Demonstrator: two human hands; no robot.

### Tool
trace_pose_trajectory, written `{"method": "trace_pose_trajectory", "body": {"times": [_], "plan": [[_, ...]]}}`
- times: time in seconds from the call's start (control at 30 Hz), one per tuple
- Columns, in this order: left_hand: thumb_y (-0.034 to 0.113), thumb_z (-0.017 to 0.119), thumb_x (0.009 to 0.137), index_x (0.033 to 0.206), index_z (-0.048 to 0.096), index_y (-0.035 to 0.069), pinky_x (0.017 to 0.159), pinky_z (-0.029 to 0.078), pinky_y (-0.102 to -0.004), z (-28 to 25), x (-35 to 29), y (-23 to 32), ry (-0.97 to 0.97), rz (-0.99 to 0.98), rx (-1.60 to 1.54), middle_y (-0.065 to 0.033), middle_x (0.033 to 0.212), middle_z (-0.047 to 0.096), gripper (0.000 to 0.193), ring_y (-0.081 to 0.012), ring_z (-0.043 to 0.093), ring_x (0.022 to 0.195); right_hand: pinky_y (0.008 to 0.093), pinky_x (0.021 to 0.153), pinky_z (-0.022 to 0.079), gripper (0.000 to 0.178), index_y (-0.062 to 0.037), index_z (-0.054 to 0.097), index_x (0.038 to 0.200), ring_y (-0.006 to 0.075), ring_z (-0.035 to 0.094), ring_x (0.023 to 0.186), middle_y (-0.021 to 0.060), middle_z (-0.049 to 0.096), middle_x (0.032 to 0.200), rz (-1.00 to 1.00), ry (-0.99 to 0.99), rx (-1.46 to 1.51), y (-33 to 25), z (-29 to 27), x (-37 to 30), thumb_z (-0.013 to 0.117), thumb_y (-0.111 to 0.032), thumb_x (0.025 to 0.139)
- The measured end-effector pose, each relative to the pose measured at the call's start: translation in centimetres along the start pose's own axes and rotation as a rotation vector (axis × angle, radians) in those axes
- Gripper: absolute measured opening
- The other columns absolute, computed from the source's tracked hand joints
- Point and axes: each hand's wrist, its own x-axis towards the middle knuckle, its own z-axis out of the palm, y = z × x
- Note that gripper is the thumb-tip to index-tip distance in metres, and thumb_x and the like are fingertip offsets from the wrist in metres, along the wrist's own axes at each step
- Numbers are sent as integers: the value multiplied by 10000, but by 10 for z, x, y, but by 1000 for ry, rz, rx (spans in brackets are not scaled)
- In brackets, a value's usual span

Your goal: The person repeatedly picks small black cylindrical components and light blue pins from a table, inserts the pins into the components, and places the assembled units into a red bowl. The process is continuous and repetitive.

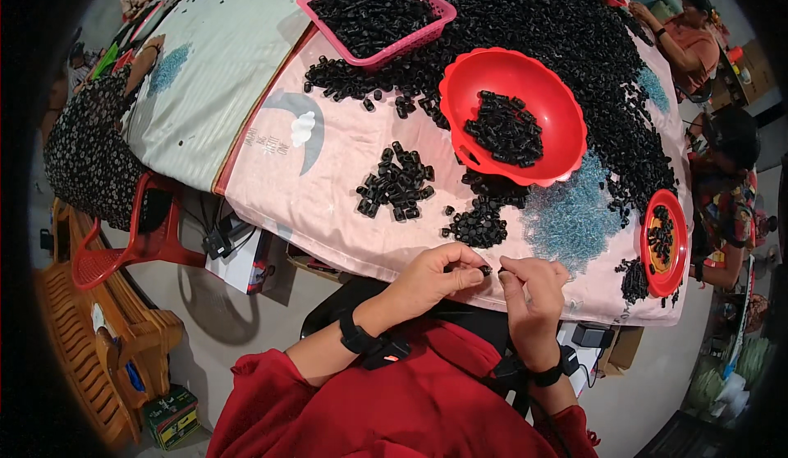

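At the near table edge my left hand pinches a small black plastic piece between thumb and fingertips. Close beside it, my right hand has its thumb and forefinger pressed together. A dark speck shows at their tips, too small to name. Just beyond my hands lies a heap of small black caps. A looser group of black cylindrical pieces sits to the left of it. On the right spreads a pile of tiny shiny bluish pieces.
A red scalloped bowl and a pink basket hold black pieces. Behind them is a large black heap. A red oval tray stands at right. Other people sit around the table; a red chair is at left.
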Motion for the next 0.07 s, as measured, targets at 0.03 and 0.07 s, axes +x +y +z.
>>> {"method": "trace_pose_trajectory", "body": {"times": [0.03,0.07], "plan": [[196,716,1052,1276,688,45,860,534,-206,-1,0,-1,-8,5,-4,30,1077,696,272,-45,641,973,405,916,362,283,-86,746,1156,217,676,922,43,725,999,-18,-17,-12,1,-1,0,793,-43,880],[206,721,1050,1283,688,49,858,532,-204,-1,1,-3,-17,9,-8,34,1073,695,283,-45,641,971,403,916,363,305,-86,737,1179,215,678,927,37,724,996,-37,-35,-23,1,-2,0,801,-56,882]]}}
